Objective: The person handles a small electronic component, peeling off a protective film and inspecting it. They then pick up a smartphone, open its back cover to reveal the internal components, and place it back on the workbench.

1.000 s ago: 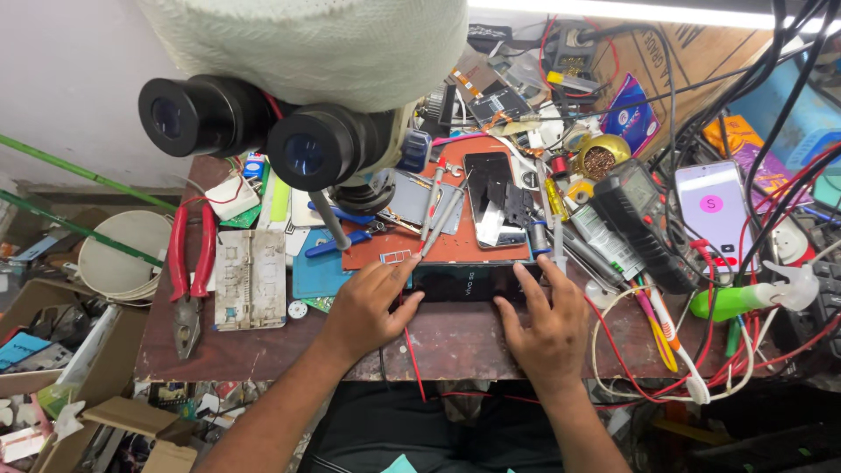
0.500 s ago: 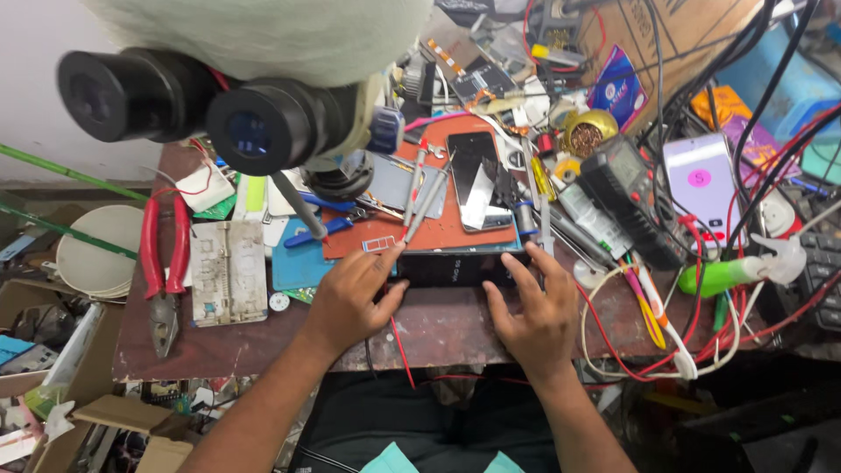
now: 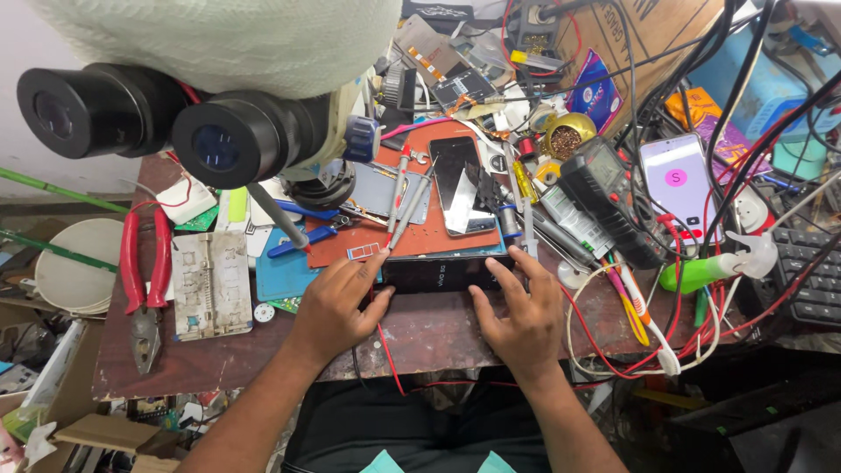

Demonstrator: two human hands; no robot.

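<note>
Both hands rest on a black phone that lies flat on the brown table, near its front edge. The left hand holds the left end of the phone, with its fingers curled over the edge. The right hand holds the right end, with its fingers spread and bent over the top. The phone sits between the two hands, touching both.

Just behind the hands lies a red mat. On the mat are a second phone with a dark screen and some thin tools. A blue tool lies behind the left hand. Left of the left hand is a grey metal plate, and further left are red pliers. Well above the left hand hangs a big microscope with two black eye tubes.

Right of the right hand is a mess of red, white and black wires. A green and white bottle lies among them. Behind it is a black meter and a phone with a lit white screen. A black keyboard sits far to the right.
</note>
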